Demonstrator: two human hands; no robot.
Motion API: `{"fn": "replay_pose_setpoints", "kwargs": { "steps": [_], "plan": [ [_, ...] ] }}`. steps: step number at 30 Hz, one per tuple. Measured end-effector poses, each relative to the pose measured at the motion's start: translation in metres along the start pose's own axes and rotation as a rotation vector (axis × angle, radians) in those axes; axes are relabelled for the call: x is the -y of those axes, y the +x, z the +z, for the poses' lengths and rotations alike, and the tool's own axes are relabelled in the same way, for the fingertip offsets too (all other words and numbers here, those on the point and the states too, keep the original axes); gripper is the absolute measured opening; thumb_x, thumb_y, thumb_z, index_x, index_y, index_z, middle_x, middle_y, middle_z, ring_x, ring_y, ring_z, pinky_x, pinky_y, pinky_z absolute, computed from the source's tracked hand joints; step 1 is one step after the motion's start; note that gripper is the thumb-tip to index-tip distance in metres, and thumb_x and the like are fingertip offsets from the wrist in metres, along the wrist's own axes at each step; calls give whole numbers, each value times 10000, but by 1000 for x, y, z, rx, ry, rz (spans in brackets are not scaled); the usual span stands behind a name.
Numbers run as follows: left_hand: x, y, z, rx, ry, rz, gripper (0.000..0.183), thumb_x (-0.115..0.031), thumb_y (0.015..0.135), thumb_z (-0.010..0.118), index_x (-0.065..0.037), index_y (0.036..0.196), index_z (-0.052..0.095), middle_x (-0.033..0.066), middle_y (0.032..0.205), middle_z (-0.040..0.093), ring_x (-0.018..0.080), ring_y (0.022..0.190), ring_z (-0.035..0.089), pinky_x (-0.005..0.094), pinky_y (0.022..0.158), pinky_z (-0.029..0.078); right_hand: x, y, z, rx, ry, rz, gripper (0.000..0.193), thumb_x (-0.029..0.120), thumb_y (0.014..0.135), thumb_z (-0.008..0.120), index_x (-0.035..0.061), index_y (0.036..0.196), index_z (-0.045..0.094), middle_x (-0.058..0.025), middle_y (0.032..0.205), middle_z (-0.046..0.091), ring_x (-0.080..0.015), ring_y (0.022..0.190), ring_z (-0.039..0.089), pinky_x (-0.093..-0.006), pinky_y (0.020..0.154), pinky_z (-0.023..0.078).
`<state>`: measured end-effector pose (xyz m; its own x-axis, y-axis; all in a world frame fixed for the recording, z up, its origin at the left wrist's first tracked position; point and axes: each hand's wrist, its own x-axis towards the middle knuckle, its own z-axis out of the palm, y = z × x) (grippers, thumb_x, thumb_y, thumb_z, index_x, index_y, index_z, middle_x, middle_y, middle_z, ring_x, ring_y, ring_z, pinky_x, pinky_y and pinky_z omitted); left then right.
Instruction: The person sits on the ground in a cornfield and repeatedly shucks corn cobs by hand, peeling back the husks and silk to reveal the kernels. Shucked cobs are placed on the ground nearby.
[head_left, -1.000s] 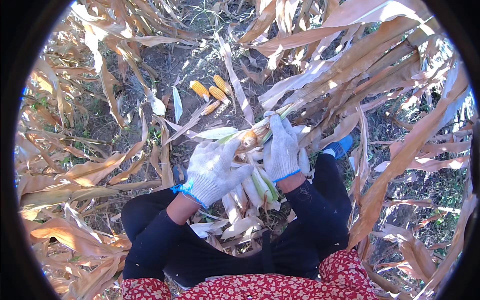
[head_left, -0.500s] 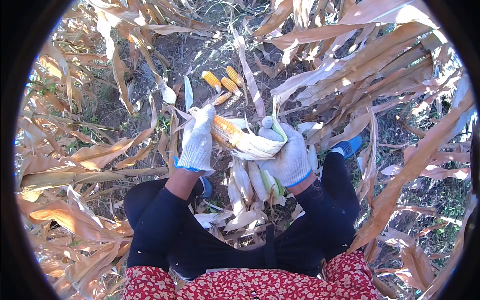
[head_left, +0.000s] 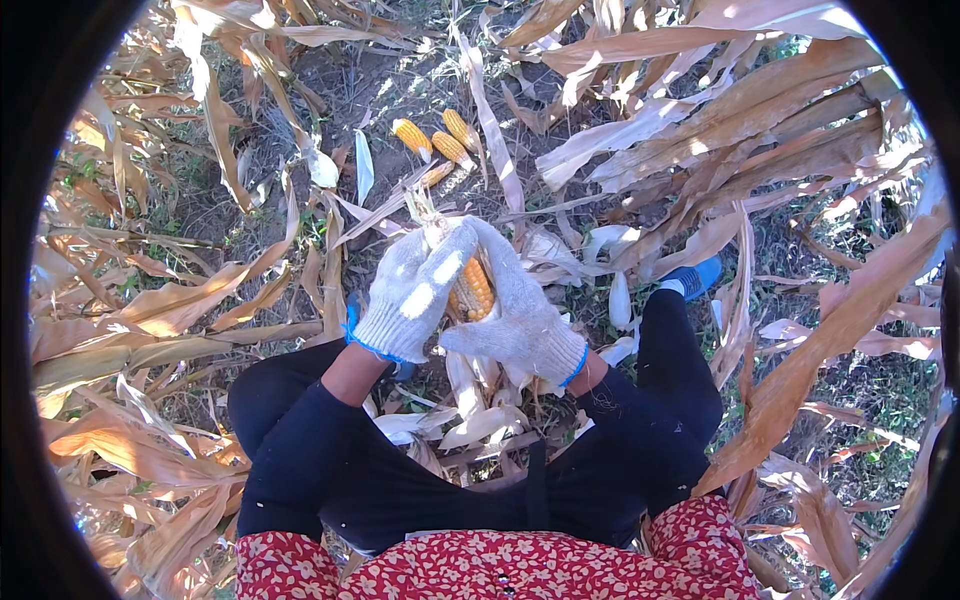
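Observation:
Between my two gloved hands is an ear of corn (head_left: 474, 290) with orange-yellow kernels bared. My left hand (head_left: 415, 285), in a white knit glove with a blue cuff edge, is wrapped round the ear, mostly hiding its upper part. Dry husk and silk (head_left: 424, 208) stick out beyond its fingers. My right hand (head_left: 515, 325), gloved alike, curves round the ear's right side, fingers against its top and thumb low. Ahead of my hands, several bare yellow corn cobs (head_left: 452, 148) lie in a small group on the soil.
Pale husks (head_left: 490, 428) lie on the ground between my legs. Dry corn stalks and leaves crowd the left side (head_left: 180, 310) and the right (head_left: 780, 130). One long brown leaf (head_left: 830, 350) slants close beside my right knee. A blue shoe (head_left: 697, 275) shows at right.
My right hand has moved left onto the ear beside my left hand. The pale husk it was pulling away is off the ear. The ear now points more upright.

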<state>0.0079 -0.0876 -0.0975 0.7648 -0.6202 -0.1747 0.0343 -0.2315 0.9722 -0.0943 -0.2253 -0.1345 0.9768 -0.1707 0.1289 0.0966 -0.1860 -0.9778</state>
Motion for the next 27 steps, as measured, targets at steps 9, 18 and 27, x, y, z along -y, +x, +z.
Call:
{"fn": "replay_pose_setpoints", "kwargs": {
  "steps": [9,18,27],
  "plan": [
    [-2,-2,-17,-22,713,827,251,-199,904,660,-80,1123,691,124,948,676,315,833,660,421,746,528,16,-10,11,387,462,430,576,210,841,812,29,1317,545,-44,1166,653,-132,1061,614,-282,930,515],
    [1,-17,7,98,820,605,301,-405,807,709,-109,791,659,102,740,604,337,689,626,451,641,492,-32,-44,32,292,327,339,656,127,789,835,56,1355,512,-51,1255,627,-162,1124,610,-320,989,505],
    [19,-25,13,154,183,-166,404,-403,981,584,-26,985,727,171,815,704,264,751,712,370,699,541,4,-63,15,355,302,524,697,133,825,794,42,1409,424,-65,1289,547,-156,1189,526,-311,1032,447]
  ]
}}
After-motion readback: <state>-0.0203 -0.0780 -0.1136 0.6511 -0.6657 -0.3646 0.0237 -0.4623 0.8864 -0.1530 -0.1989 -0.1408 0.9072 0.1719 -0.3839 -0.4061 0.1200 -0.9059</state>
